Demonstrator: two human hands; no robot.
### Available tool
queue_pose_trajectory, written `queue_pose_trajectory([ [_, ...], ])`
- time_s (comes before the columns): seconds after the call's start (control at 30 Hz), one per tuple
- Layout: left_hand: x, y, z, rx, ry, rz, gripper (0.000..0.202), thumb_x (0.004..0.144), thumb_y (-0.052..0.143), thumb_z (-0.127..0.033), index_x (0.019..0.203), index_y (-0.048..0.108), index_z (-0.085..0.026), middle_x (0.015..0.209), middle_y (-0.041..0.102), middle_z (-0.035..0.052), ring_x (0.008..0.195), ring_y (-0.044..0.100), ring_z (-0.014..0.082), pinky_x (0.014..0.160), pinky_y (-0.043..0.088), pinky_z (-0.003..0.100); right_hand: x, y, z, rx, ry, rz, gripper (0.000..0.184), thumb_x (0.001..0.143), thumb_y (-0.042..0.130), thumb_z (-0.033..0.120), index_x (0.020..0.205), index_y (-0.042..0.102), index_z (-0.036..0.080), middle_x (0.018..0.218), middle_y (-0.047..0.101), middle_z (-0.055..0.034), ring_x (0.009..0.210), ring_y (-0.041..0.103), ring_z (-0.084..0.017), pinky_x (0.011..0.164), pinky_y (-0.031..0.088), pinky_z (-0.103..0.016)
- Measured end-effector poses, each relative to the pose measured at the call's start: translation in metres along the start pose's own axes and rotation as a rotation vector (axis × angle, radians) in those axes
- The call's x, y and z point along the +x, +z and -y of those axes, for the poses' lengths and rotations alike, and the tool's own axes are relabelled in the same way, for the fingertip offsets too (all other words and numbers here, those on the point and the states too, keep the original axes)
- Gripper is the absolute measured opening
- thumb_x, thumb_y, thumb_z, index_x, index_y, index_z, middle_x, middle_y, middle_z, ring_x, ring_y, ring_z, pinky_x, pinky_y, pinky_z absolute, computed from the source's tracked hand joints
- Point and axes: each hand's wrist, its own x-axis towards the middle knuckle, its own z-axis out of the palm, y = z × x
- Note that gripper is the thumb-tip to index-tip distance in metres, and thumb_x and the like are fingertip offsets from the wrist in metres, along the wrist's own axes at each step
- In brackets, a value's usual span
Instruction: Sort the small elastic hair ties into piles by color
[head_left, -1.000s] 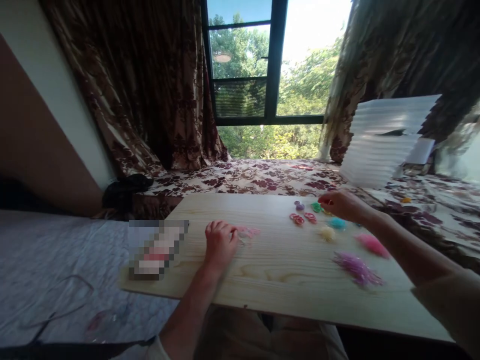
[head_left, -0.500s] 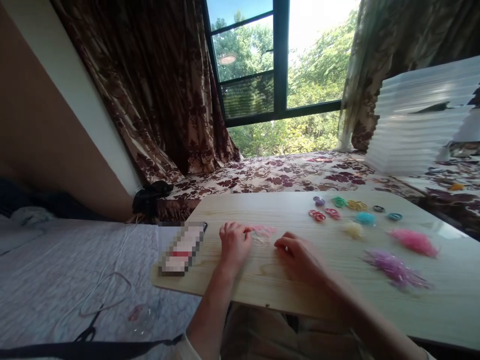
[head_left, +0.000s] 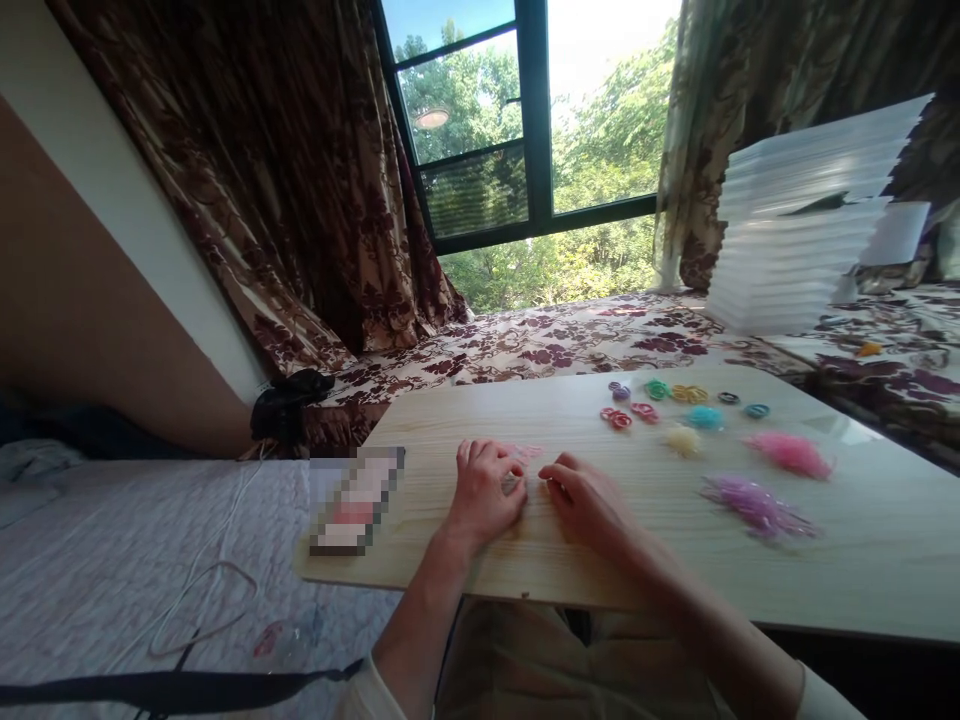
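Note:
My left hand (head_left: 487, 490) rests on the pale wooden table (head_left: 487, 570), thumb and forefinger curled together in a pinch. Just right of it, my right hand (head_left: 589, 500) is closed too, its fingertips pointing at the left ones across a narrow gap. Whatever lies between the fingers is too small to make out. Beyond the fingertips is a small loose group of thin pink strands (head_left: 527, 453), partly covered by my left hand. Right of my hands are a cream bundle (head_left: 683, 442), a teal bundle (head_left: 705, 417), a pink bundle (head_left: 791, 454) and a purple bundle (head_left: 757, 508) of thin strands.
Small coil-like rings lie along the table's back, among them red (head_left: 619, 421), green (head_left: 657, 390), yellow (head_left: 688, 394) and blue (head_left: 757, 411). A blurred-out flat phone-like object (head_left: 356, 500) sits at the left edge. Behind stands a white ribbed stack (head_left: 795, 240).
My left hand has moved right, closer to my right hand, and now covers part of the strands. The whole view has turned slightly to the right.

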Motion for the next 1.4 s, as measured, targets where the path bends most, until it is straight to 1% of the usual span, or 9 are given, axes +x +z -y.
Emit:
queue_pose_trajectory([
  [0.17, 0.0, 0.0, -0.002, 0.019, 0.004, 0.02, 0.006, 0.081, 0.065, -0.021, 0.077, 0.069, -0.025, 0.093, 0.064, 0.0028, 0.105, 0.053, 0.0231, 0.112, 0.023, 0.055, -0.001, 0.0, 0.001, -0.001, 0.003, -0.011, 0.025, 0.093, 0.045, 0.019, 0.094, 0.07, 0.021, 0.094, 0.066, -0.0051, 0.084, 0.061, -0.016, 0.072, 0.039, -0.025],
  [0.33, 0.0, 0.0, 0.0, 0.037, -0.013, -0.002, 0.01, 0.079, 0.066, -0.016, 0.072, 0.068, -0.023, 0.089, 0.064, 0.0023, 0.101, 0.054, 0.0223, 0.109, 0.027, 0.054, -0.002, -0.001, 0.002, -0.01, -0.01, -0.023, 0.025, 0.092, 0.046, 0.017, 0.092, 0.071, 0.021, 0.094, 0.066, -0.0047, 0.084, 0.061, -0.015, 0.072, 0.039, -0.025],
  [0.5, 0.0, 0.0, 0.0, 0.046, -0.006, -0.001, 0.008, 0.079, 0.067, -0.019, 0.072, 0.067, -0.023, 0.088, 0.064, 0.0015, 0.101, 0.054, 0.0221, 0.108, 0.028, 0.053, -0.002, 0.0, 0.001, -0.002, -0.016, -0.035, 0.024, 0.093, 0.046, 0.017, 0.093, 0.07, 0.021, 0.096, 0.066, -0.0048, 0.084, 0.061, -0.015, 0.074, 0.04, -0.024],
  [0.83, 0.004, 0.004, -0.003, 0.092, 0.04, 0.015, 0.016, 0.082, 0.057, -0.01, 0.072, 0.062, -0.02, 0.09, 0.066, 0.0033, 0.103, 0.053, 0.0233, 0.11, 0.023, 0.059, -0.003, 0.002, -0.001, 0.047, -0.009, -0.055, 0.024, 0.09, 0.048, 0.015, 0.093, 0.071, 0.021, 0.095, 0.066, -0.0049, 0.085, 0.061, -0.015, 0.075, 0.041, -0.025],
  [0.9, 0.003, 0.003, -0.004, 0.083, 0.065, 0.021, 0.015, 0.083, 0.056, -0.01, 0.073, 0.061, -0.02, 0.091, 0.066, 0.0035, 0.105, 0.054, 0.0234, 0.112, 0.022, 0.058, -0.002, 0.002, -0.001, 0.055, -0.002, -0.056, 0.025, 0.09, 0.047, 0.015, 0.096, 0.071, 0.021, 0.097, 0.067, -0.0055, 0.086, 0.062, -0.016, 0.076, 0.041, -0.025],
  [1.07, 0.0, 0.004, -0.008, 0.035, 0.155, 0.024, 0.013, 0.084, 0.054, -0.01, 0.079, 0.061, -0.02, 0.092, 0.069, 0.0026, 0.111, 0.054, 0.0223, 0.115, 0.021, 0.055, -0.001, 0.003, -0.002, 0.069, -0.01, -0.07, 0.032, 0.09, 0.046, 0.016, 0.114, 0.066, 0.021, 0.103, 0.066, -0.0065, 0.09, 0.062, -0.017, 0.079, 0.043, -0.026],
  [1.17, 0.0, 0.007, -0.01, 0.008, 0.199, 0.004, 0.014, 0.084, 0.053, -0.009, 0.081, 0.061, -0.021, 0.097, 0.072, 0.0031, 0.11, 0.056, 0.022, 0.114, 0.023, 0.055, -0.001, 0.005, -0.004, 0.071, -0.028, -0.086, 0.034, 0.089, 0.046, 0.016, 0.117, 0.065, 0.022, 0.101, 0.066, -0.0058, 0.088, 0.062, -0.017, 0.078, 0.044, -0.026],
  [1.3, 0.0, 0.009, -0.01, -0.015, 0.234, -0.025, 0.015, 0.083, 0.052, -0.009, 0.082, 0.06, -0.021, 0.1, 0.073, 0.0028, 0.107, 0.059, 0.0218, 0.113, 0.025, 0.056, -0.001, 0.007, -0.007, 0.071, -0.05, -0.109, 0.031, 0.089, 0.045, 0.018, 0.111, 0.067, 0.023, 0.097, 0.066, -0.0043, 0.085, 0.062, -0.016, 0.076, 0.044, -0.026],
  [1.4, -0.001, 0.01, -0.009, -0.027, 0.242, -0.033, 0.015, 0.084, 0.052, -0.009, 0.082, 0.059, -0.022, 0.097, 0.073, 0.0021, 0.107, 0.059, 0.0211, 0.113, 0.026, 0.054, -0.001, 0.007, -0.007, 0.072, -0.051, -0.115, 0.025, 0.091, 0.045, 0.019, 0.101, 0.068, 0.022, 0.095, 0.066, -0.004, 0.084, 0.062, -0.016, 0.075, 0.044, -0.026],
])
